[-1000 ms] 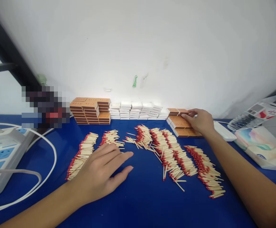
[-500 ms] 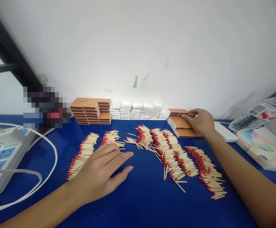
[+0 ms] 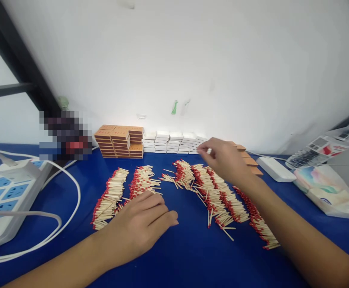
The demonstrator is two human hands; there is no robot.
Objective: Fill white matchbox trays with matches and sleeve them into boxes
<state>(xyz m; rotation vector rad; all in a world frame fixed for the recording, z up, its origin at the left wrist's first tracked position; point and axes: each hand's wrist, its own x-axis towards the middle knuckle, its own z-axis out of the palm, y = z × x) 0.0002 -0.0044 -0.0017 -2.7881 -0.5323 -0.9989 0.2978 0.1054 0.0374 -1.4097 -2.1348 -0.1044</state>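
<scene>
My left hand (image 3: 141, 230) lies flat on the blue table (image 3: 186, 256), fingers stretched out and holding nothing, just in front of two rows of red-tipped matches (image 3: 111, 196). My right hand (image 3: 222, 160) is pinched at the right end of the stacked white matchbox trays (image 3: 168, 142) by the wall, with a small white piece showing between its fingers. More matches (image 3: 219, 196) lie in rows under my right wrist. Orange matchbox sleeves (image 3: 120, 141) are stacked at the back left. Further orange sleeves (image 3: 250, 162) are partly hidden behind my right hand.
A white power strip (image 3: 9, 196) with a looping white cable (image 3: 69, 216) fills the left side. A flat white device (image 3: 276, 169) and a plastic-wrapped pack (image 3: 324, 188) lie at the right. A white wall stands right behind the stacks.
My right hand has left the orange sleeves at the right and moved left to the white trays, now pinched. My left hand has curled slightly and stayed in place.
</scene>
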